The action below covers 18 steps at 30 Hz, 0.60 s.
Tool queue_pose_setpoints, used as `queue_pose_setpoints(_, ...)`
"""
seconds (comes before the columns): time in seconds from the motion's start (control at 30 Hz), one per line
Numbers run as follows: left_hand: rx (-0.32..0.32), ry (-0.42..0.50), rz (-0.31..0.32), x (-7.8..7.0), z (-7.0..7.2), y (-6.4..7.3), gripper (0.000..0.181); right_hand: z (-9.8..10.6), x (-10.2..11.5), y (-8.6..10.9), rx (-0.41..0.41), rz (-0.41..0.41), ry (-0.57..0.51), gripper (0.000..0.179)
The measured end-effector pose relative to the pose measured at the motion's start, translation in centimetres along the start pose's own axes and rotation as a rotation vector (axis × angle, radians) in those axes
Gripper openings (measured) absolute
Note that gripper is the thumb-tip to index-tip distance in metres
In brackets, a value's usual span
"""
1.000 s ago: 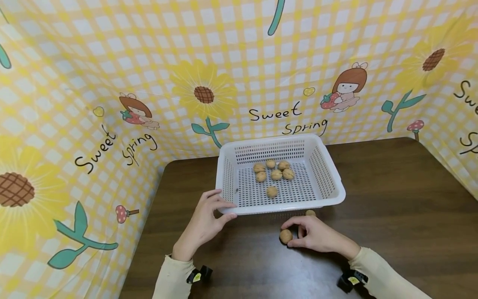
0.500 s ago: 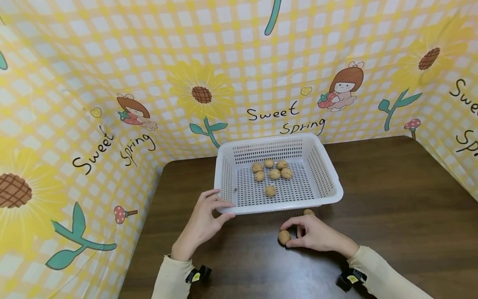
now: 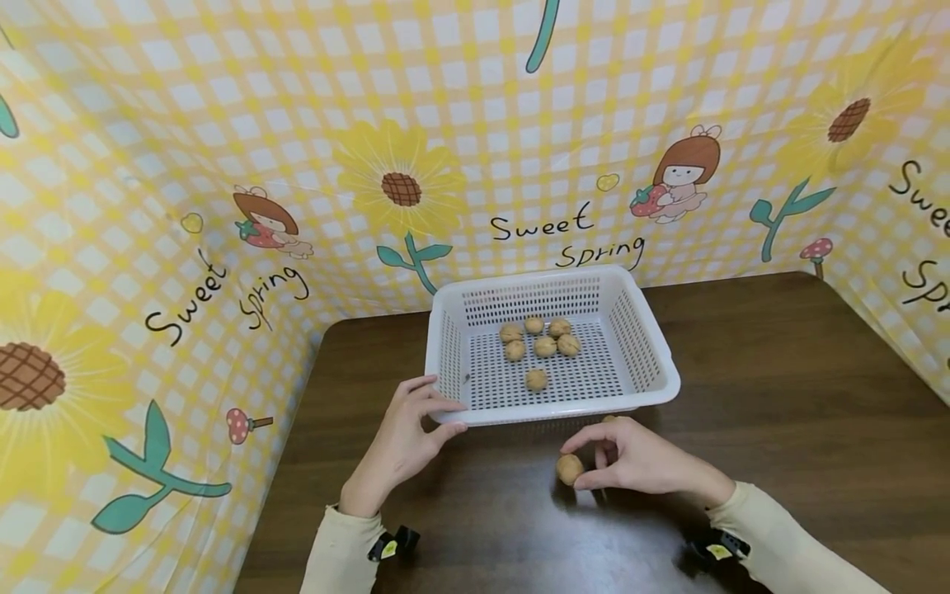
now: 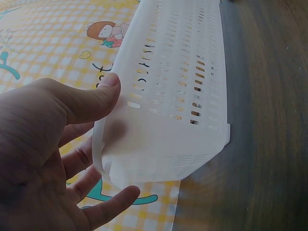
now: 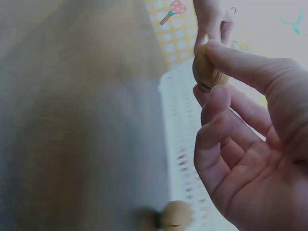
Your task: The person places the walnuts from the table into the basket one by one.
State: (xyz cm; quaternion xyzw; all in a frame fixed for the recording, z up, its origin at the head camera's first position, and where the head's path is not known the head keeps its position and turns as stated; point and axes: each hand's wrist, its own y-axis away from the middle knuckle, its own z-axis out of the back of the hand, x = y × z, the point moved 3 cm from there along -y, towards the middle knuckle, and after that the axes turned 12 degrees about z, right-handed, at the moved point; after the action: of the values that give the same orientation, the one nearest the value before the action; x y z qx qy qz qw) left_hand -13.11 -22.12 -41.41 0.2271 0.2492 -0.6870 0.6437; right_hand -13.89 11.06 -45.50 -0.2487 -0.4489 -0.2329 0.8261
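At the near left corner of a white plastic basket [image 3: 552, 412], my left hand [image 3: 404, 437] grips the rim between thumb and fingers. The left wrist view has the thumb against the basket's slotted outer wall [image 4: 166, 96] and the other fingers round the corner. In front of the basket, my right hand [image 3: 638, 458] pinches a walnut [image 3: 570, 469] by its sides. A dark shadow lies apart below this walnut, which is just above the table. Another walnut [image 5: 175, 215] sits on the table by the basket's front wall, mostly hidden behind the right hand in the head view.
Several walnuts [image 3: 545, 346] lie on the basket floor, most grouped towards the back and one nearer the front. The basket stands on a dark wooden table [image 3: 772, 396]. A yellow checked cloth [image 3: 475, 124] with flower prints rises behind the table and along its sides.
My right hand has lifted its walnut slightly off the table and shifted a little to the right. The left hand keeps its hold on the basket, which has not moved on the table.
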Motion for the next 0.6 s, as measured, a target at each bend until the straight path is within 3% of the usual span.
queue_pose_setpoints(0.3, 0.001, 0.002, 0.001, 0.0, 0.0, 0.0, 0.021, 3.1, 3.3, -1.1, 0.040, 0.023, 0.081, 0.034)
queue_pose_setpoints(0.6, 0.001, -0.006, -0.006, 0.1, 0.1, 0.0, 0.021, 8.4, 6.0, -3.5, -0.020, 0.021, 0.217, 0.037)
